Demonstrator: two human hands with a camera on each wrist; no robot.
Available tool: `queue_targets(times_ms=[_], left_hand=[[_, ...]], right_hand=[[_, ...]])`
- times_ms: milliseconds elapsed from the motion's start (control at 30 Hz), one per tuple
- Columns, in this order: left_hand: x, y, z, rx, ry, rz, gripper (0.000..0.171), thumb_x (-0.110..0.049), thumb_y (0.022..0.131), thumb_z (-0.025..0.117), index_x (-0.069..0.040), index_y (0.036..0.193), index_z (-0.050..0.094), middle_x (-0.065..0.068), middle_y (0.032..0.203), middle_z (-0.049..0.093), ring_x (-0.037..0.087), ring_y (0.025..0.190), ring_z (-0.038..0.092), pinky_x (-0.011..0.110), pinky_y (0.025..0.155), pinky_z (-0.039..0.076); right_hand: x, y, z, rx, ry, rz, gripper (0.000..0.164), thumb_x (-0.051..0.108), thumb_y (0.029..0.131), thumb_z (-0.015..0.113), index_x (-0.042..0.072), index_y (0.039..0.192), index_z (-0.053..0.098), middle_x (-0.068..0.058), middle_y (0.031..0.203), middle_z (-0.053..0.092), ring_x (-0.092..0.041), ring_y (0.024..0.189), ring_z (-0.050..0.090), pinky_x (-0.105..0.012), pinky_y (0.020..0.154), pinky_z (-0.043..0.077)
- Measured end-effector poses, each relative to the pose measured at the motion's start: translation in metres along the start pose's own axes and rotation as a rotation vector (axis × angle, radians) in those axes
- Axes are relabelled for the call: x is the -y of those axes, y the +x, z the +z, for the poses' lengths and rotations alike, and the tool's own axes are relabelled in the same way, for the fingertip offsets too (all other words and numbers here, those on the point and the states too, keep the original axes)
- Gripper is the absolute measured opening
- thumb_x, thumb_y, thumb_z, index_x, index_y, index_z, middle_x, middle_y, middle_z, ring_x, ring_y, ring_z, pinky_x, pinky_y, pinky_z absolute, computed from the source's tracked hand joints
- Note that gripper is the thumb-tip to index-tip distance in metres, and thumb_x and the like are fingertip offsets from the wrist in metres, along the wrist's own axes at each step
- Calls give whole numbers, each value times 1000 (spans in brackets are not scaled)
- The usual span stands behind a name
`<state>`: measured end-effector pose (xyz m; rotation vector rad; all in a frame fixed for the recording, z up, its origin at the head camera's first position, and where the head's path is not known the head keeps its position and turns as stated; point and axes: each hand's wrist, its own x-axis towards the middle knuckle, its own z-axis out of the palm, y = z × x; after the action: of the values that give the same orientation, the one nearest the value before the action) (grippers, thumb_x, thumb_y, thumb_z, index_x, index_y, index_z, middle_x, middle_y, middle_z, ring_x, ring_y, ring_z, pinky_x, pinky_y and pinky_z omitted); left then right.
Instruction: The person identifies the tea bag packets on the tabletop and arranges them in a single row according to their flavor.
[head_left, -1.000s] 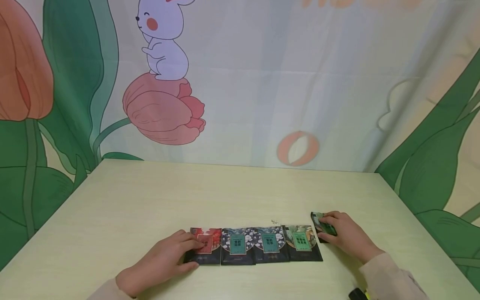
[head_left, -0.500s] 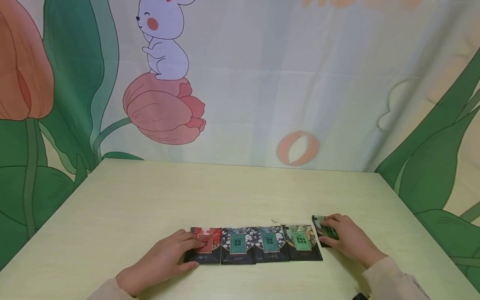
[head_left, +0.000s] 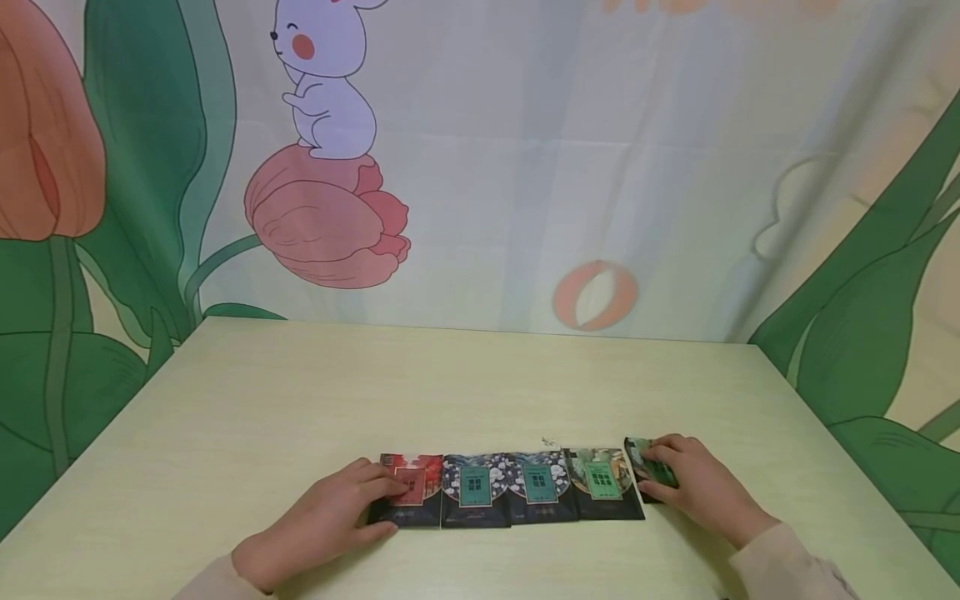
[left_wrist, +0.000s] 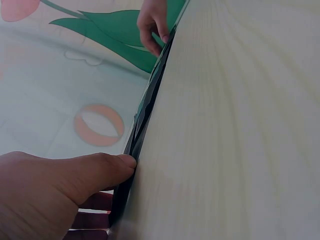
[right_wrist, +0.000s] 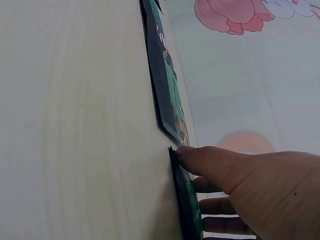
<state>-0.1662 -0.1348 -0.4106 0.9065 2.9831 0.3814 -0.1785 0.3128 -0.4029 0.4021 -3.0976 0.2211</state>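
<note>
A row of flat dark sachets with printed tops lies on the table. My left hand (head_left: 330, 512) holds the red sachet (head_left: 423, 479) at the left end, its thumb at the near edge and fingertips on top. Beside it lie two blue floral sachets, the left one (head_left: 476, 492) and the right one (head_left: 540, 487), then a green-labelled sachet (head_left: 603, 483). At the right end, my right hand (head_left: 701, 479) grips another green sachet (right_wrist: 187, 205) between thumb and fingers, partly hiding it. In the right wrist view a small gap separates this sachet from the row.
The pale wooden table (head_left: 300, 400) reaches back to a printed curtain (head_left: 465, 167) with a rabbit and tulips. A small dark mark (head_left: 549, 442) shows just behind the row. A bit of something dark (head_left: 723, 597) shows at the bottom edge by the right sleeve.
My right hand has drawn the green sachet toward me, bringing it nearly level with the row. The left hand and the other sachets have stayed still. The dark object by the right sleeve has mostly left view.
</note>
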Motion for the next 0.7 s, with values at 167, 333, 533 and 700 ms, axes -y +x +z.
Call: queue_targets(times_ms=[167, 333, 533, 700], left_hand=[[0, 0, -1, 0, 3, 0, 43, -40, 79, 76, -18, 116, 70, -3, 115, 65, 14, 103, 56, 38, 87, 54], [-1, 0, -1, 5, 3, -1, 43, -40, 79, 76, -18, 116, 70, -3, 115, 65, 14, 104, 56, 38, 87, 55], [-1, 0, -2, 1, 9, 1, 44, -40, 78, 77, -18, 115, 70, -2, 114, 65, 14, 103, 55, 37, 87, 55], [-1, 0, -2, -3, 10, 4, 44, -40, 78, 77, -17, 115, 70, -2, 114, 65, 14, 101, 55, 37, 86, 55]], right_hand=[[2, -3, 0, -11, -5, -8, 48, 37, 82, 73, 4, 116, 67, -17, 119, 61, -38, 111, 55, -51, 93, 48], [3, -6, 2, -39, -8, -23, 46, 35, 81, 74, 4, 115, 67, -15, 117, 62, -37, 110, 56, -50, 92, 49], [5, -9, 1, -45, -9, -30, 44, 34, 80, 75, 5, 113, 68, -14, 116, 62, -34, 109, 57, -48, 91, 50], [6, -11, 0, -36, -17, -28, 44, 34, 80, 75, 6, 113, 68, -13, 116, 62, -34, 109, 57, -48, 90, 50]])
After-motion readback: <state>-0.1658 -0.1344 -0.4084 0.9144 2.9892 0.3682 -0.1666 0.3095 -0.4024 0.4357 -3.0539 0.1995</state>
